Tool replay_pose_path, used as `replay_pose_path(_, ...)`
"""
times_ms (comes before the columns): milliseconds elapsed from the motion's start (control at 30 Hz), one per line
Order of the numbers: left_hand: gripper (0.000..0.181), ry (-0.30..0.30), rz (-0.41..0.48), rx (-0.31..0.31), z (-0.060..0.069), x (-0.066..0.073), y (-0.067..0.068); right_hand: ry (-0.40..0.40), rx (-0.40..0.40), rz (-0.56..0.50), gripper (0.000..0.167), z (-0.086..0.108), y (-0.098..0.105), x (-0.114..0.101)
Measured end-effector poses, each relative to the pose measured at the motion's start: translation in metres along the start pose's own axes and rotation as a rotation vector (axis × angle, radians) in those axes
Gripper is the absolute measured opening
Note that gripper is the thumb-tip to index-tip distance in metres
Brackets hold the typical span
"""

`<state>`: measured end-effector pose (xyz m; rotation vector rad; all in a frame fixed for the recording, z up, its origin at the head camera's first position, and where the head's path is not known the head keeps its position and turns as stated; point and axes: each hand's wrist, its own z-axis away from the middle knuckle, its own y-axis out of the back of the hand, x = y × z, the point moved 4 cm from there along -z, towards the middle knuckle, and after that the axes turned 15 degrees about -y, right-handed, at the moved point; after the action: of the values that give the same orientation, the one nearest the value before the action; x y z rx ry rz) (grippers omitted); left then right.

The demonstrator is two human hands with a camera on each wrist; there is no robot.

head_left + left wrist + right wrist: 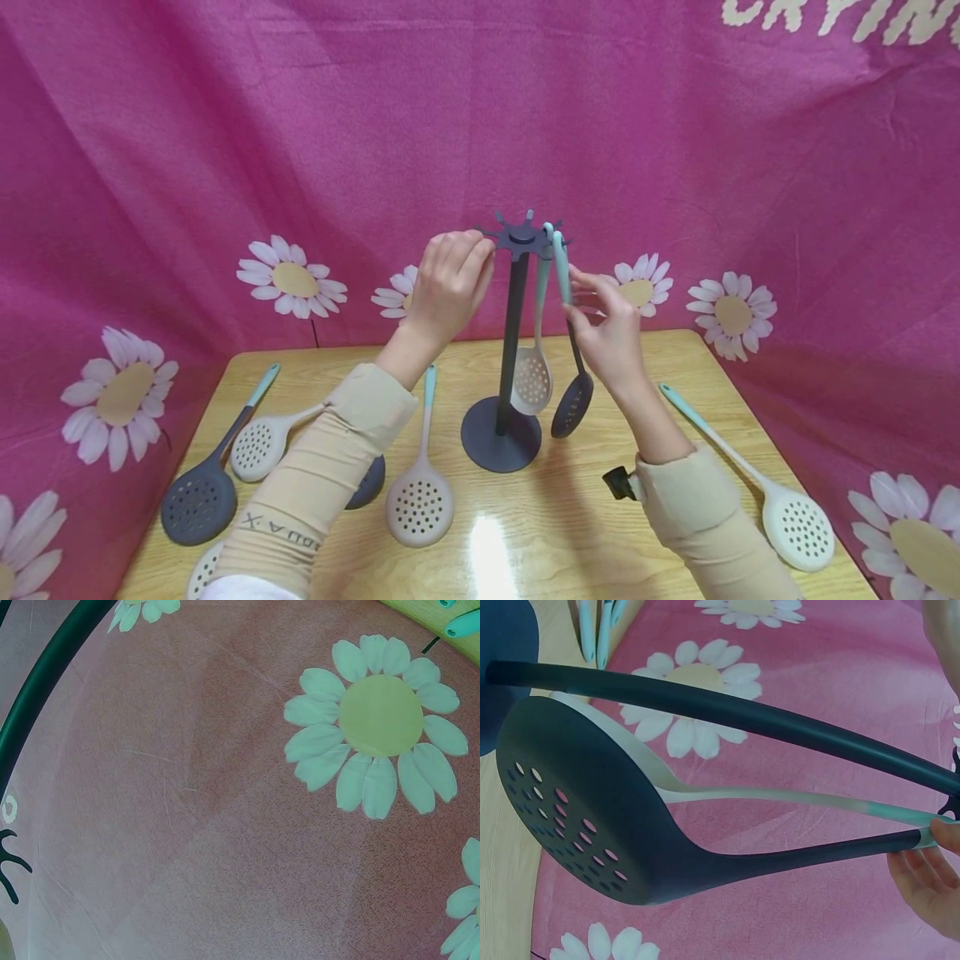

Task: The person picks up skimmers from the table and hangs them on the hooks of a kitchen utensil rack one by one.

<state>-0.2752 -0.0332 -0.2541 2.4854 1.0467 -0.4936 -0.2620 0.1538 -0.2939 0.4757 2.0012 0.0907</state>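
Nearest: wood table (592, 533) w/ perforated skimmers lying on it, incl. a grey skimmer (198, 504) far L, a beige skimmer (420, 508) nearer the middle & a white skimmer (798, 529) on the R; others are partly hidden by the L sleeve (300, 500).

Next out: R hand (609, 329) pinches the aqua handle of a dark skimmer (573, 404), thumb one side, fingers the other. Its head hangs low, above the table, just beside the stand; its loop is up at a prong, but can't tell if it's fully seated. L hand (447, 279) is across the stand, fingers curled in at the prong tips; can't tell whether they grip one.

Between the hands: black stand (512, 342), upright on a round base, w/ a star-shaped top. A pale skimmer (532, 381) hangs there, b/w post & dark skimmer.

To do this well, I'd keep the R pinch light & high on the handle, line loop up w/ prong, & move it slowly so the head doesn't swing into its neighbor. L fingers could steady the top vs. tipping. Check the loop's seat before easing off.

Farthest: magenta curtain (420, 125) w/ daisies.
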Motion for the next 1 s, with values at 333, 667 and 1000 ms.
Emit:
replay_pose_path(333, 0.005, 0.005, 0.004, 0.008, 0.0, 0.0, 0.001, -0.004, -0.007, 0.02, 0.043, 0.002, -0.007, 0.001)
replay_pose_path(667, 0.005, 0.011, 0.007, 0.009, -0.001, 0.001, 0.0, 0.023, -0.004, 0.002, 0.043, 0.005, -0.012, 0.002)
replay_pose_path(1000, 0.006, 0.013, 0.004, 0.008, -0.001, 0.001, 0.0, -0.019, -0.033, -0.026, 0.042, 0.004, -0.012, 0.007)
